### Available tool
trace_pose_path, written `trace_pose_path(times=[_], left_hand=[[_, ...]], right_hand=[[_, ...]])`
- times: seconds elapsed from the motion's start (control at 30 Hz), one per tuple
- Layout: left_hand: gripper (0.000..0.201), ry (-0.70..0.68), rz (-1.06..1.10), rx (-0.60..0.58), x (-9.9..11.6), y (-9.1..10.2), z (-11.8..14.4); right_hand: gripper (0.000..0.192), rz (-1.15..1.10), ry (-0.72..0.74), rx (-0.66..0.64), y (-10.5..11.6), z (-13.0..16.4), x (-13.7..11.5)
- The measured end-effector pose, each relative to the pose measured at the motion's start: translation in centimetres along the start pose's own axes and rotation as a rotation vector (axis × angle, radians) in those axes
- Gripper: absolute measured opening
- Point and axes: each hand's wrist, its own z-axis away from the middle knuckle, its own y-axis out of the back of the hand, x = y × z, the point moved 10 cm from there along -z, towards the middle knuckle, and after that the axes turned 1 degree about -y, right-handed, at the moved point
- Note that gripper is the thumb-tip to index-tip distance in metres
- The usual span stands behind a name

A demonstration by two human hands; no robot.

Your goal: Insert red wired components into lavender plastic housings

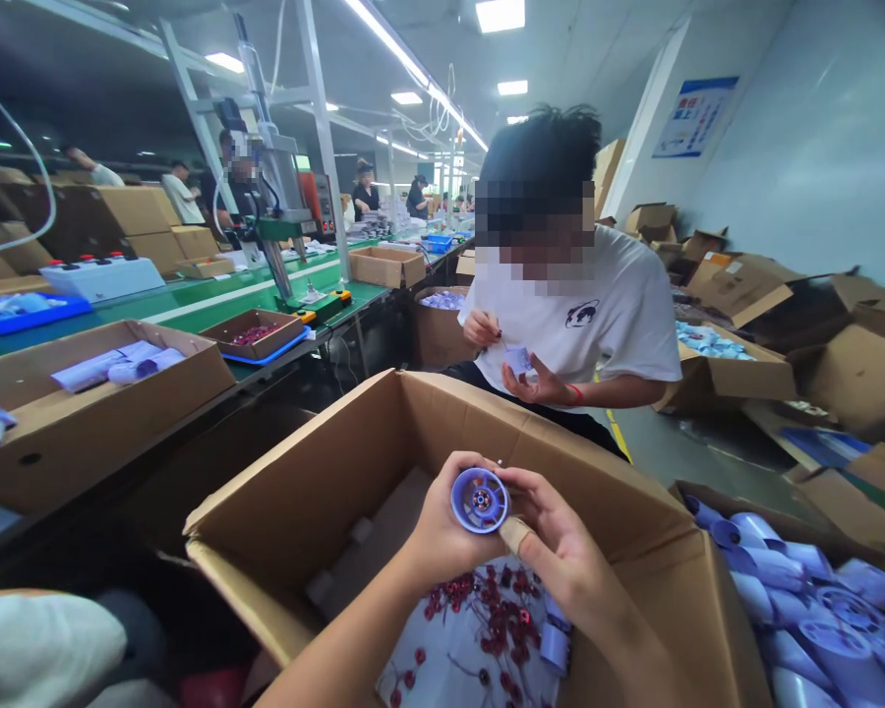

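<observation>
Over the open brown cardboard box (383,423) you hold a small round lavender plastic fan wheel (480,500), its hub facing you. Your left hand (442,526) is wrapped around the wheel's left side; your right hand (553,541) pinches the right rim, one finger taped with a bandage. Below, inside the box, dark red wire coils (498,615) lie on a pale sheet. Just right sits a second carton of lavender plastic housings (803,600). Across the box a co-worker in a white T-shirt (612,305) bends over a small part in both hands. Left, a green counter (192,295) carries shallow cardboard trays (255,334) and a press machine (280,206).
</observation>
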Motion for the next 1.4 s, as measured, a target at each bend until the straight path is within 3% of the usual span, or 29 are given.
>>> trace_pose_path(times=[0.43,0.77,0.93,1.17,1.4], left_hand=[[0.055,-0.054,-0.177,0.057,2.5,-0.5,0.7],[0.056,-0.152,-0.158,0.063,4.2,-1.2,1.2],[0.055,-0.228,-0.249,0.073,5.0,-1.3,1.3],[0.053,-0.335,-0.391,0.117,6.0,-1.1,1.7],[0.054,-0.369,-0.483,0.148,6.4,-1.1,1.7]], right_hand=[[0.035,-0.071,0.015,-0.013,-0.1,0.6,-0.7],[0.041,-0.034,0.072,0.018,0.1,1.4,-1.8],[0.040,-0.033,0.069,0.044,0.1,1.5,-2.1],[0.036,-0.038,0.110,-0.020,-0.3,1.3,-2.2],[0.036,-0.032,0.142,-0.023,0.0,1.3,-2.1]])
